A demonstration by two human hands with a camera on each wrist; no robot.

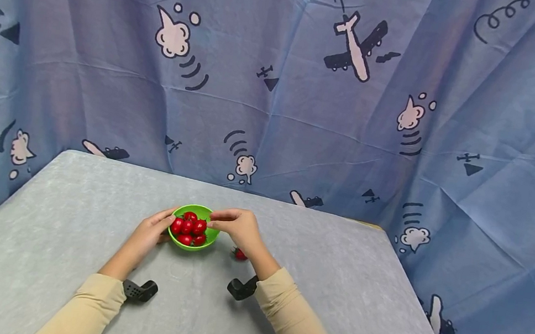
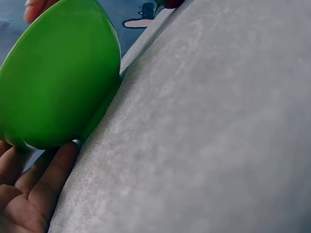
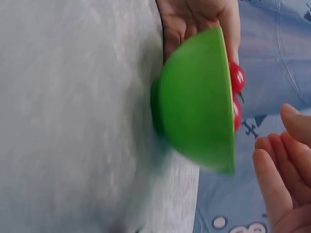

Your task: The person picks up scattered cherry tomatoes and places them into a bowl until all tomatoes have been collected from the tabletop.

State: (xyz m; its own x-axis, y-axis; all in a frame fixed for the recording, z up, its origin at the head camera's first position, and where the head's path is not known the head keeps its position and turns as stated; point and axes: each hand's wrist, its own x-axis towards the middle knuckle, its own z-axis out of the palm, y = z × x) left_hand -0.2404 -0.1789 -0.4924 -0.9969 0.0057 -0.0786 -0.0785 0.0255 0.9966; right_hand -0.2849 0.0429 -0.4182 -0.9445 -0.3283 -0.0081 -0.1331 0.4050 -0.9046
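Observation:
A bright green bowl [image 1: 211, 238] stands on the table, with several small red tomatoes [image 1: 187, 227] heaped in it. My left hand [image 1: 149, 233] holds the bowl at its left side, thumb at the rim and fingers against the outer wall. In the left wrist view these fingers [image 2: 53, 177] reach low around the base. My right hand [image 1: 239, 227] hovers at the bowl's right rim; in the right wrist view its thumb and fingers stand apart with nothing between them. Beside the right forearm, one more tomato [image 1: 240, 254] with a green stem lies on the table, partly hidden.
A pale grey cloth covers the table [image 1: 93, 201]. Behind it hangs a blue curtain [image 1: 240, 63] printed with planes and clouds. Each wrist carries a black camera mount, one on the left [image 1: 141, 291] and one on the right [image 1: 241, 288].

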